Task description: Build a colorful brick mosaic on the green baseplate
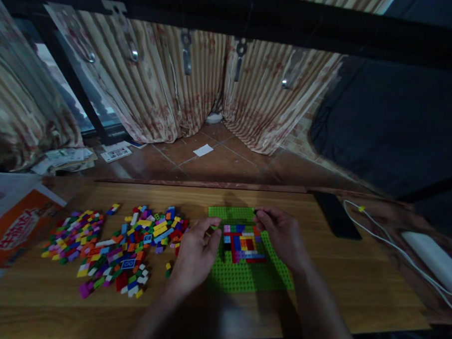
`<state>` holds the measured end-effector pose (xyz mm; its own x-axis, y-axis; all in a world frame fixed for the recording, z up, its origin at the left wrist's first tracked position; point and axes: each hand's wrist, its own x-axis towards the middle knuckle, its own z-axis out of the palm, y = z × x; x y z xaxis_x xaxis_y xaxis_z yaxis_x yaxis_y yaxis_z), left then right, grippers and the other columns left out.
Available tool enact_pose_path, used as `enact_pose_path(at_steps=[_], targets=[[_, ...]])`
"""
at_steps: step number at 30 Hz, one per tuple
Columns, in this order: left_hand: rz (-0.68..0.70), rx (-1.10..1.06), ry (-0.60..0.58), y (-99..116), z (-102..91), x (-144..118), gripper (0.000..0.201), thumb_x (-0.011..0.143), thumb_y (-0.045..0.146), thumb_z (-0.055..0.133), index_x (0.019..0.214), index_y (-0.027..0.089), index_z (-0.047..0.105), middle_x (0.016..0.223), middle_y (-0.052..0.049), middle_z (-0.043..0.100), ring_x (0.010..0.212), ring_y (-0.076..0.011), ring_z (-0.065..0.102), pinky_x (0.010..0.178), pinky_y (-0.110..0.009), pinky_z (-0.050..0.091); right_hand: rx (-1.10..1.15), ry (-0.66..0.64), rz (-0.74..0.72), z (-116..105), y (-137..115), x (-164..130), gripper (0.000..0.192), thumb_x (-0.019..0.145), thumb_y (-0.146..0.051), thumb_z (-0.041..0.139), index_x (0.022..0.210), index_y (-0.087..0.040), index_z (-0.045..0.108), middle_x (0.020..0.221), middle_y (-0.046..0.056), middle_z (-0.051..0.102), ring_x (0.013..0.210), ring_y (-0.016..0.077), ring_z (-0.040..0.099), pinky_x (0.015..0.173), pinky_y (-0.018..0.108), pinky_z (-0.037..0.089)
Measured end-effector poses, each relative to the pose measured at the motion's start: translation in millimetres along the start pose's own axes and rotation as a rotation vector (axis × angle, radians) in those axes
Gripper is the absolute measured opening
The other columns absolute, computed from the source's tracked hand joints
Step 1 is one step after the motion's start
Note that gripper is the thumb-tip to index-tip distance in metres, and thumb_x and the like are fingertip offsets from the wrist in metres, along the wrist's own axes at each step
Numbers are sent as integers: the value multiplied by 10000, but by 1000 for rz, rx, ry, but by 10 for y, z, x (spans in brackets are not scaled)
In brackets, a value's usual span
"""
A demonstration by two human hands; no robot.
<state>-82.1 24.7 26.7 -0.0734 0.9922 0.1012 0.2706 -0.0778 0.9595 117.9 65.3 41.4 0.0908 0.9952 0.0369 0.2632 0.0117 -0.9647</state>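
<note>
A green studded baseplate (243, 277) lies flat on the wooden table (356, 275). On it sits a square block of coloured bricks (244, 243) in red, blue, yellow and pink rings. My left hand (196, 253) rests at the plate's left edge, fingers curled by the bricks; whether it holds a brick is unclear. My right hand (281, 237) is at the plate's far right corner, fingertips pinched at the edge of the brick block. A wide scatter of loose coloured bricks (118, 244) lies left of my left hand.
An orange printed box (13, 230) sits at the table's left end. A dark phone (336, 214), a white cable (387, 244) and a white flat device (432, 258) lie at the right. Beyond the table are a tiled floor, striped curtains and papers.
</note>
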Motion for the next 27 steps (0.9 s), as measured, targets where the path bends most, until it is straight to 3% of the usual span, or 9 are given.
enact_pose_path(at_steps=[5,11,16,19,24,27], targets=[[2,-31,5,24,111,24,169,851,298,596,963,242,708,924,-56,710,801,-205,656,691,-310,508,-30,-7,13,-5,80,3,438,819,-577,591,899,-159,695,706,45,677,584,149,577,537,260,472],[-13,-57,27,62,181,-12,181,877,307,569,991,240,694,991,-68,712,871,-216,666,751,-331,521,-29,-16,-9,95,-40,-75,421,833,-573,568,814,-168,684,592,-7,569,510,126,498,488,242,421],[-12,-190,183,121,138,34,184,891,307,543,992,240,681,929,-58,708,851,-203,660,768,-325,518,-177,-93,-40,299,-111,-170,355,862,-528,552,914,-210,702,749,24,669,678,177,617,625,279,485],[-42,-310,362,143,-64,128,181,867,307,566,981,215,671,854,-52,694,771,-180,637,688,-291,506,-261,-192,-103,515,-151,-270,293,884,-478,542,956,-242,701,879,32,711,799,203,655,724,311,498],[-73,-409,638,79,-726,283,180,786,280,620,915,163,667,772,-14,653,632,-112,561,599,-220,445,-327,-422,-323,977,-167,-490,184,920,-301,503,977,-252,671,956,25,701,883,185,655,779,303,484],[-148,-191,584,-76,-1104,318,189,758,273,628,888,145,676,682,23,623,584,-98,515,570,-205,403,-373,-504,-391,1195,-114,-548,175,912,-207,491,952,-243,658,918,17,688,851,171,652,750,288,474]])
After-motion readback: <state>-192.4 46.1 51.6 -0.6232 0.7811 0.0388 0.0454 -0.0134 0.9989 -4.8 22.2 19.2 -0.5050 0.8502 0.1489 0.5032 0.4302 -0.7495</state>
